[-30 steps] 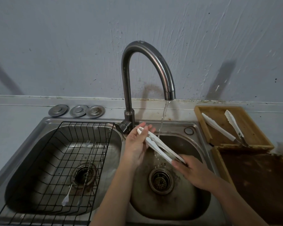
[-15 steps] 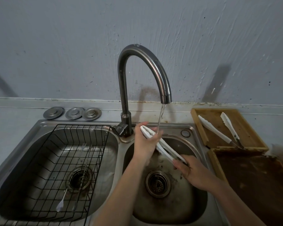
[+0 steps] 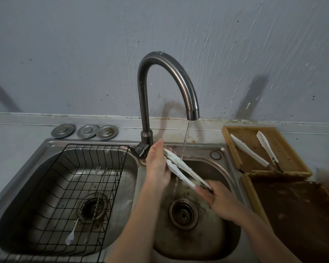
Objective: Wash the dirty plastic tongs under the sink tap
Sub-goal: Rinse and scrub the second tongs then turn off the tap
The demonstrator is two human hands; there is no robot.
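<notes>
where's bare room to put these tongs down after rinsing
Bare counter left of the three metal discs. The wire rack has room beside its utensils. The wooden tray already holds other tongs; the right basin has both hands.

2 tongs [image 3: 186, 172] [image 3: 254, 152], 3 drain lids [image 3: 62, 130], 2 basins [image 3: 27, 186], 1 tap [image 3: 167, 80], 2 trays [image 3: 292, 149], 1 rack [image 3: 68, 186], 2 hands [image 3: 157, 166].

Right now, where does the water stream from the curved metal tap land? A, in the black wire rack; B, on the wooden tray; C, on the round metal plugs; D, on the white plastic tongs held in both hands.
D: the stream meets the white plastic tongs between the left hand and right hand.
</notes>
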